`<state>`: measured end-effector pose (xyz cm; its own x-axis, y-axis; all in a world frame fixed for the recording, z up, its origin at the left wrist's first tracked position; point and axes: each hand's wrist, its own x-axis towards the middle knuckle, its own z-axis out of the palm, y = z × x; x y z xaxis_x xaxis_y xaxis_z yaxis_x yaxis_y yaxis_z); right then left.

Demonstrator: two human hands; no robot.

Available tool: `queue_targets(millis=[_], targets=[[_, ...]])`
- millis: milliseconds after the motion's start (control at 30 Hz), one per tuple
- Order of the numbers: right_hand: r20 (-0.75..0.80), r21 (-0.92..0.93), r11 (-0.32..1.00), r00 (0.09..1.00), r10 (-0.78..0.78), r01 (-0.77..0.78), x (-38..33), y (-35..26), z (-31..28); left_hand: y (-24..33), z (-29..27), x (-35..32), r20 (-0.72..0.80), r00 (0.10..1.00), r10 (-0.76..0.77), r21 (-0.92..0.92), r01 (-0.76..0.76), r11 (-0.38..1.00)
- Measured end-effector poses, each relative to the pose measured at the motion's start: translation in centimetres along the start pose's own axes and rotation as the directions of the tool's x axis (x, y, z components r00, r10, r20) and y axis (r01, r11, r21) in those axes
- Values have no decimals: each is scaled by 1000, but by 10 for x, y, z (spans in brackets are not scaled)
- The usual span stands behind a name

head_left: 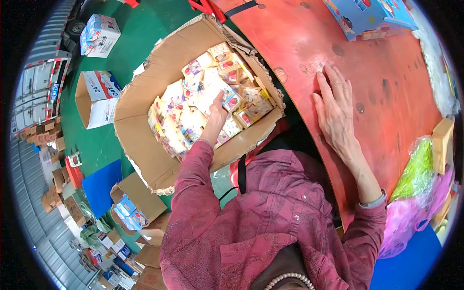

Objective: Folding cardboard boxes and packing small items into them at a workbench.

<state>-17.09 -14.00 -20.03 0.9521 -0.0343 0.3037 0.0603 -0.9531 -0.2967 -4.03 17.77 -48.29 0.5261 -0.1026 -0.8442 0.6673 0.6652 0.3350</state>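
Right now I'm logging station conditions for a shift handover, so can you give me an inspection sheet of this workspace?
Surface: red wooden table, worn, with dark spots; mostly bare where the hand rests.
Job's things: large open cardboard box on the green floor, full of small packets.
Clutter: plastic bags and a wooden block at the table's right edge; blue printed box at the far edge.
Grippers: left hand reaches into the box, touching the packets; grip cannot be told. Right hand lies flat and open on the table.
Cables: nothing seen.
Surroundings: smaller cartons on the floor to the left.
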Motion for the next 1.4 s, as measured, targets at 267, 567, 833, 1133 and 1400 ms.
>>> queue_targets(millis=[267, 567, 833, 1133, 1400], targets=[[17, 23, 1000, 1000, 8, -8, 4, -4, 0, 5, 11, 3, -227, 921, 317, 58, -312, 948], [20, 8, 999, 999, 40, -41, -2, 1, -2, 19, 50, -33, 72, 955, 289, 14, -291, 957], [33, 50, 998, 999, 36, -37, 1, -4, -2, 27, 62, 22, -31, 948, 315, -162, -316, 935], [20, 33, 998, 999, 47, -48, -2, 3, 0, 31, 78, 11, 53, 956, 287, -214, -270, 939], [-9, 63, 997, 999, 33, -33, 0, -1, 0, 58, 32, 2, 6, 962, 272, -95, -271, 958]])
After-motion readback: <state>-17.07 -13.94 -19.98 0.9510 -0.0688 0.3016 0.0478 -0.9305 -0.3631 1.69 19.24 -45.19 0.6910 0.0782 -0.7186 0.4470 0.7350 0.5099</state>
